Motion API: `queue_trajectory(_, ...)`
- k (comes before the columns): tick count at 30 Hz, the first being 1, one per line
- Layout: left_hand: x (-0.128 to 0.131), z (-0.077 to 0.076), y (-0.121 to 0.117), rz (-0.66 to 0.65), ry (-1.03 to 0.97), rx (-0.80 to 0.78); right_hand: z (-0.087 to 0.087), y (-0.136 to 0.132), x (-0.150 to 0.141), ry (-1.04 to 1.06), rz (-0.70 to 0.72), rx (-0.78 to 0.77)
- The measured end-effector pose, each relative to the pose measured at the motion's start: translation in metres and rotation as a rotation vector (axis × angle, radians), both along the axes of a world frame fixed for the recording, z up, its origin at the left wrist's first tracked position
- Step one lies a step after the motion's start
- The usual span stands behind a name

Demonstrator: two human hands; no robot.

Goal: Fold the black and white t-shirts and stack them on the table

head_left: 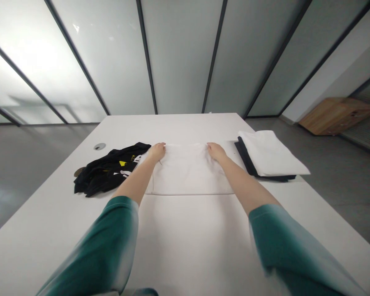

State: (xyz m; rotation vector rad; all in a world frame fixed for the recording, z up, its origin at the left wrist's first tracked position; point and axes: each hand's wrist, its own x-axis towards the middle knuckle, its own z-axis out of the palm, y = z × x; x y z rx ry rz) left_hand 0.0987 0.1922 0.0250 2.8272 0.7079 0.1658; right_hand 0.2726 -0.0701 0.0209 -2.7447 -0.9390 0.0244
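Note:
A white cloth garment (188,172), probably a T-shirt, lies flat and folded on the white table (185,127). My left hand (156,152) and my right hand (216,152) pinch its far edge, one near each corner, and the fabric bunches slightly between them. To the left, touching the garment's left side, a crumpled black garment with yellow and white print (111,169) lies in a heap. At the right, a folded white garment (269,153) rests on a folded black one (249,162).
The white table's far and side edges show, with a round grommet (99,146) near its left edge. Grey floor (336,164) lies beyond it, with frosted glass panels (179,57) behind and a wooden board (337,115) at the far right.

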Motion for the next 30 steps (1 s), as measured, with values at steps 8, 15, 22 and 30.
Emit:
queue_trajectory(8, -0.006, 0.005, 0.006, 0.015, -0.077, 0.026, 0.002, 0.006, 0.010, -0.024, -0.068, -0.066)
queue_trajectory(15, 0.005, 0.011, 0.020, 0.164, -0.142, -0.044, 0.007, 0.009, 0.015, -0.030, -0.196, 0.037)
queue_trajectory(22, 0.011, 0.014, 0.001, 0.167, -0.092, -0.104, 0.004, 0.016, 0.004, -0.016, -0.182, 0.217)
queue_trajectory(30, -0.078, -0.025, -0.037, 0.017, -0.001, 0.080, -0.018, -0.047, -0.069, -0.166, 0.108, 0.054)
